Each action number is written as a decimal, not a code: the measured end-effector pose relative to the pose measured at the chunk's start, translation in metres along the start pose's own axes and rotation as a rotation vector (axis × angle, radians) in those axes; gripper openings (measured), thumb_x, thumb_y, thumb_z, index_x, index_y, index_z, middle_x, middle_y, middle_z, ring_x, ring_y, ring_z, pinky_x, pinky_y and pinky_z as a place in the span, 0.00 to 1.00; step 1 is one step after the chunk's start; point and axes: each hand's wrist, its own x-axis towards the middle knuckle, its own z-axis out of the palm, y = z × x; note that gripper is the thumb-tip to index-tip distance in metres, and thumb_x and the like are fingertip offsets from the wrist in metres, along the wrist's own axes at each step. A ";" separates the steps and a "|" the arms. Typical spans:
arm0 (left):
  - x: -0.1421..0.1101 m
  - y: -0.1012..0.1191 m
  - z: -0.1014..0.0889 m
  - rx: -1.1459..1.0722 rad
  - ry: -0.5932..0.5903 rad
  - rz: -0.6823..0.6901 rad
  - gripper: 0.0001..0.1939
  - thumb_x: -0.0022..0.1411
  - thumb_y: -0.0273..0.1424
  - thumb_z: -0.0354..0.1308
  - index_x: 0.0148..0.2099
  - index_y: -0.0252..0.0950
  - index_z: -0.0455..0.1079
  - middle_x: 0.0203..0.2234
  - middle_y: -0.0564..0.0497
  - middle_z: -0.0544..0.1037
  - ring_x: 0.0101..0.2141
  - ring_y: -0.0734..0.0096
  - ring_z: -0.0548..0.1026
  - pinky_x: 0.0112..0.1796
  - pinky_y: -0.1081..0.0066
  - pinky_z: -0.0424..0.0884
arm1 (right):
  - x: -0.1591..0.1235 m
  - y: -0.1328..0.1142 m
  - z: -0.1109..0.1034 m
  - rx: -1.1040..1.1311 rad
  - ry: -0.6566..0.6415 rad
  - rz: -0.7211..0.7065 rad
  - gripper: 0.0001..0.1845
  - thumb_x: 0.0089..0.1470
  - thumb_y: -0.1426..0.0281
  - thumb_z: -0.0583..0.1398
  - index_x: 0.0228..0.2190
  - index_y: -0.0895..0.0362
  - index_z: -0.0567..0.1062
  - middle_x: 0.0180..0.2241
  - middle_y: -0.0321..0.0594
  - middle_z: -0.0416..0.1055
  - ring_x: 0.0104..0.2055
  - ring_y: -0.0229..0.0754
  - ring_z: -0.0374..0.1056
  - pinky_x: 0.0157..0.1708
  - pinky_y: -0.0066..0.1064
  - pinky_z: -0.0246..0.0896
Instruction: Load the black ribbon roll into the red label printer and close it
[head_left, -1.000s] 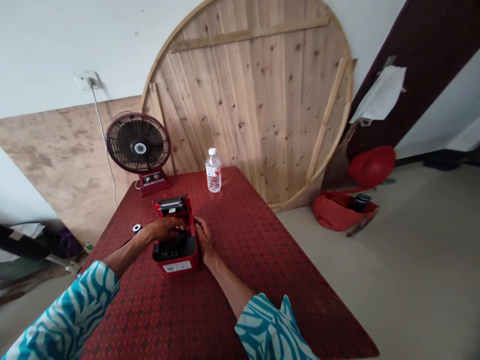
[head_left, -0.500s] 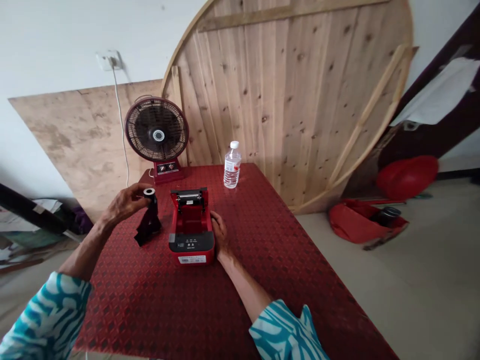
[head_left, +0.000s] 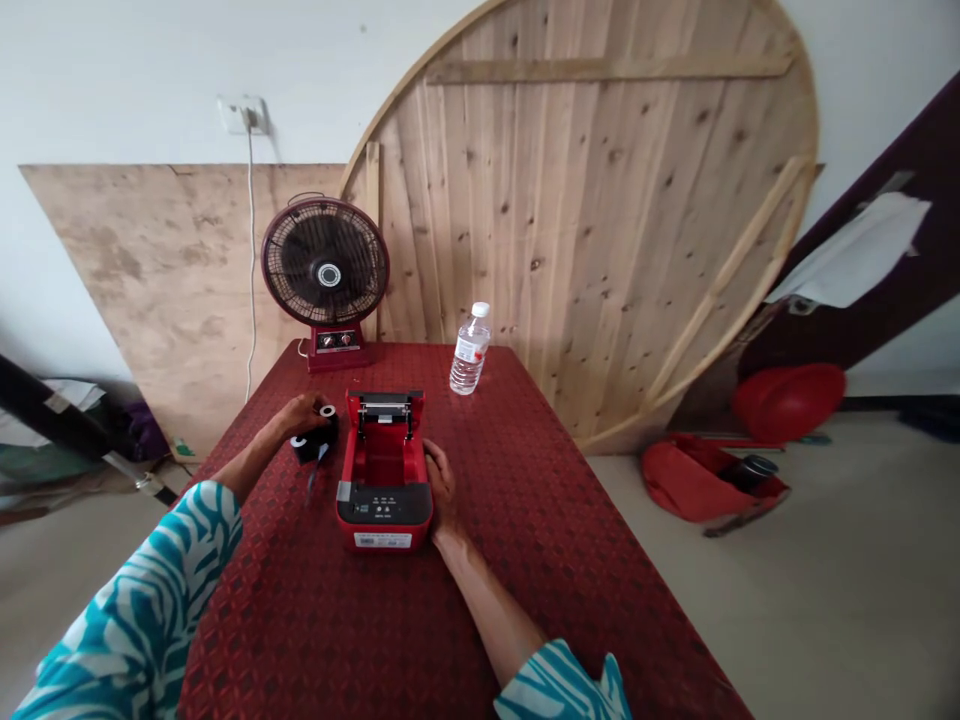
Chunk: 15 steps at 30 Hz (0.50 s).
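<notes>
A red and black label printer point(head_left: 385, 505) stands on the table with its lid point(head_left: 385, 408) raised, its red inside showing. My right hand point(head_left: 441, 485) grips the printer's right side, the fingers partly hidden behind it. To the left of the printer, my left hand point(head_left: 300, 415) is closed on a black ribbon roll point(head_left: 324, 432), whose white core end faces me. A second white core end point(head_left: 298, 442) shows lower left, with black ribbon about it. A strip of ribbon hangs down toward the tabletop; whether the rolls touch the table I cannot tell.
A dark red fan point(head_left: 327, 275) and a water bottle point(head_left: 470, 350) stand at the back of the red patterned table point(head_left: 510, 560). Behind leans a large round wooden board point(head_left: 585, 220). On the floor at right lie a red bag point(head_left: 682, 480) and a red basin point(head_left: 791, 400).
My left hand has moved right, closer to the printer, with the ribbon roll. The hanging ribbon is now bunched below it, showing a second core end. My right hand stays on the printer.
</notes>
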 end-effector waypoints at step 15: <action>-0.070 0.054 -0.061 -0.394 0.226 0.093 0.26 0.47 0.49 0.64 0.42 0.36 0.73 0.35 0.47 0.80 0.37 0.63 0.76 0.38 0.67 0.71 | -0.002 -0.004 0.003 0.020 0.006 0.013 0.20 0.49 0.59 0.57 0.42 0.53 0.75 0.45 0.40 0.75 0.49 0.46 0.68 0.48 0.38 0.61</action>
